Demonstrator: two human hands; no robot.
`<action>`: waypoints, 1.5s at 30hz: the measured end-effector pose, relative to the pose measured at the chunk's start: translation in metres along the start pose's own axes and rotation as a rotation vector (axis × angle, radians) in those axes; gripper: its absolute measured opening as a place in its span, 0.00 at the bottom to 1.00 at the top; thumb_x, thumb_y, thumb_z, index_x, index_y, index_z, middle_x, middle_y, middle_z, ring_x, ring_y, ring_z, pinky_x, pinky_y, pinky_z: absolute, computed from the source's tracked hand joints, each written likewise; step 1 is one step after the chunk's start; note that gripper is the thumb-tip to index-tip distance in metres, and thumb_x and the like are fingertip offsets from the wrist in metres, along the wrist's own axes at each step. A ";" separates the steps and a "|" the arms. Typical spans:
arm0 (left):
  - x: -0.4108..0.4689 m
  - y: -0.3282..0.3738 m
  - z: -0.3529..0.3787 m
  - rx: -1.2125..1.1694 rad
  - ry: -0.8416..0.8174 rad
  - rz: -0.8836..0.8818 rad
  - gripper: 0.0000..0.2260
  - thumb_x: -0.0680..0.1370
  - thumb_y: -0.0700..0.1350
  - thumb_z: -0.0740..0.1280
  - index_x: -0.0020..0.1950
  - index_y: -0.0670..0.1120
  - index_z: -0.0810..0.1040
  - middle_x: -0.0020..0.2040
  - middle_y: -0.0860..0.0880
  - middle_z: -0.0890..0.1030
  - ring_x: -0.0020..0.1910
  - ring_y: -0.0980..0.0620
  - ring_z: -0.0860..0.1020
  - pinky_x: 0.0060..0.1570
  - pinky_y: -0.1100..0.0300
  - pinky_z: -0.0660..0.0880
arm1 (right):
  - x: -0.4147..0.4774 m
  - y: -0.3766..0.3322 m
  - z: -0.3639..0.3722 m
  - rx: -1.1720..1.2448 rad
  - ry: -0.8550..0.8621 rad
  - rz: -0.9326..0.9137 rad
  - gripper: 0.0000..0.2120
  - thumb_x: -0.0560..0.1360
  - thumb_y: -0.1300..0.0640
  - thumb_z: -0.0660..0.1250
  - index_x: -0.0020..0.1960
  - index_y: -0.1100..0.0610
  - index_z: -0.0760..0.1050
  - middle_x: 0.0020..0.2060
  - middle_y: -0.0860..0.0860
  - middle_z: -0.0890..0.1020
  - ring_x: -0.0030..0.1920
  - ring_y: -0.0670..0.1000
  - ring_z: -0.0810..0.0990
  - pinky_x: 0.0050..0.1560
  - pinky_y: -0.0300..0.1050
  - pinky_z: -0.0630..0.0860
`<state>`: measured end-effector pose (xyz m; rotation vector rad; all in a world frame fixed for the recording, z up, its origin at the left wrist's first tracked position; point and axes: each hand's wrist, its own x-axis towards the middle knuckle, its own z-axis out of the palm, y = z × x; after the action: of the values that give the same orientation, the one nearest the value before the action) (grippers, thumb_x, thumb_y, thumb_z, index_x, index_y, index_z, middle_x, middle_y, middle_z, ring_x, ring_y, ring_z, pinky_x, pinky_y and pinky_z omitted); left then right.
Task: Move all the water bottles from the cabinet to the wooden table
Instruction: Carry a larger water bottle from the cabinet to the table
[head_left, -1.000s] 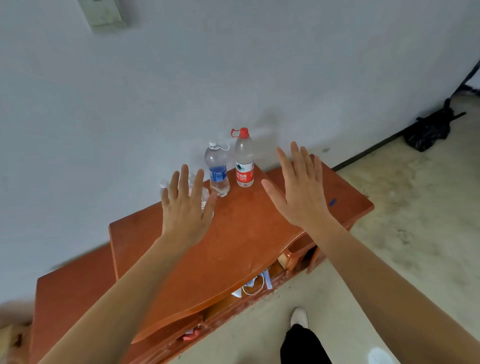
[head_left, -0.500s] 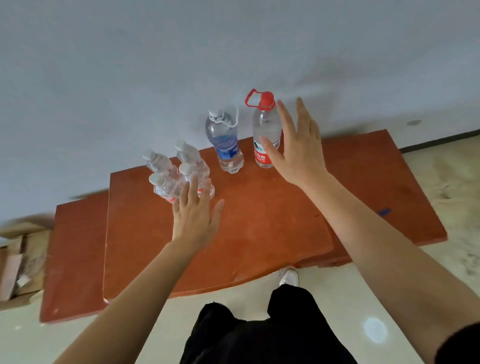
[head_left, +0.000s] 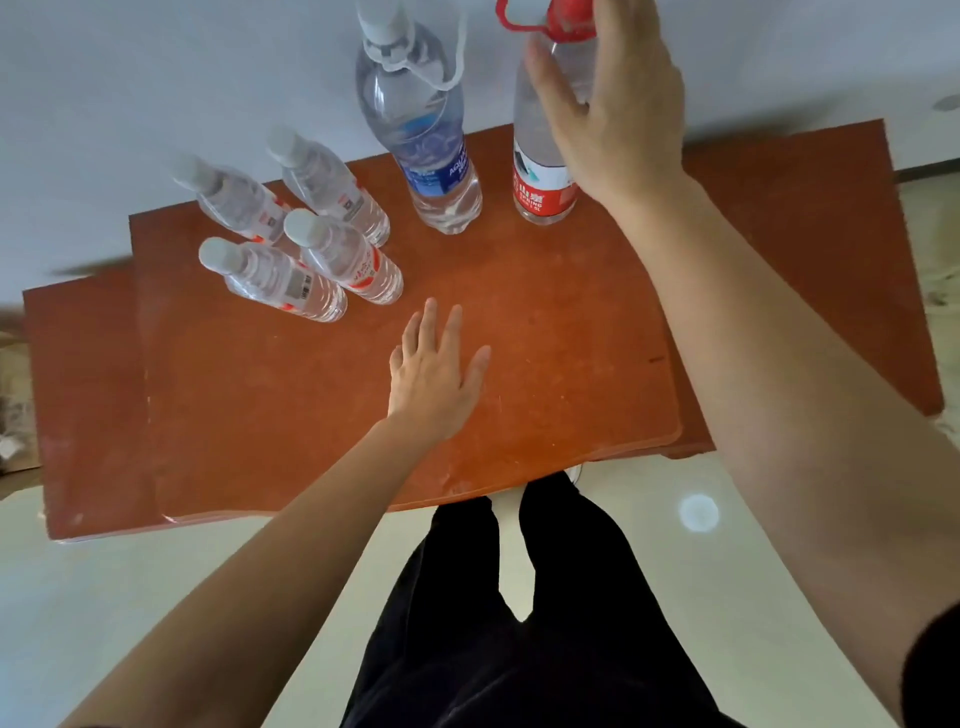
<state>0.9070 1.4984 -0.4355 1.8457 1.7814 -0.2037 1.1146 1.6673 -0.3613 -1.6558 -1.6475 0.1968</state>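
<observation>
Reddish wooden cabinet top (head_left: 519, 364) against a pale wall, carrying six water bottles.
Four small bottles (head_left: 306, 249) stand clustered at the back left; a blue-labelled big bottle (head_left: 426, 135) and a red-labelled big bottle (head_left: 540, 171) stand beside them at the back.

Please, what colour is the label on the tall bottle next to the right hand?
Red and white label, on the tall bottle; seen in the head view.

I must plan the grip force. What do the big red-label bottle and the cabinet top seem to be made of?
Red-label bottle: clear thin plastic, glossy; the wall shows through it, and the cap is red plastic. Cabinet top: reddish-brown lacquered wood or veneer, probably; smooth with faint sheen, small scuffs, a worn pale front edge.
</observation>
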 end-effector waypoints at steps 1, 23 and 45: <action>0.005 0.001 -0.002 -0.004 -0.001 0.010 0.30 0.84 0.63 0.49 0.82 0.51 0.50 0.83 0.47 0.46 0.82 0.44 0.46 0.76 0.37 0.55 | -0.004 0.000 -0.006 0.033 0.075 -0.015 0.29 0.81 0.36 0.63 0.70 0.57 0.73 0.61 0.53 0.83 0.60 0.49 0.82 0.60 0.33 0.75; 0.155 0.146 -0.014 0.578 0.023 0.632 0.37 0.69 0.57 0.75 0.74 0.51 0.65 0.70 0.46 0.72 0.72 0.42 0.68 0.74 0.33 0.55 | -0.218 0.110 -0.084 0.330 0.366 0.971 0.07 0.78 0.43 0.69 0.52 0.44 0.80 0.47 0.41 0.84 0.52 0.50 0.85 0.49 0.60 0.85; 0.049 0.020 0.036 0.329 -0.197 0.082 0.48 0.64 0.59 0.80 0.76 0.55 0.56 0.67 0.47 0.72 0.67 0.42 0.71 0.66 0.38 0.67 | -0.174 0.065 0.002 -0.568 -1.045 0.160 0.45 0.69 0.48 0.80 0.79 0.44 0.59 0.75 0.54 0.69 0.75 0.62 0.66 0.75 0.72 0.57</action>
<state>0.9407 1.5249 -0.4831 2.0371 1.6060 -0.6576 1.1380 1.5199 -0.4719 -2.3170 -2.4789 0.8534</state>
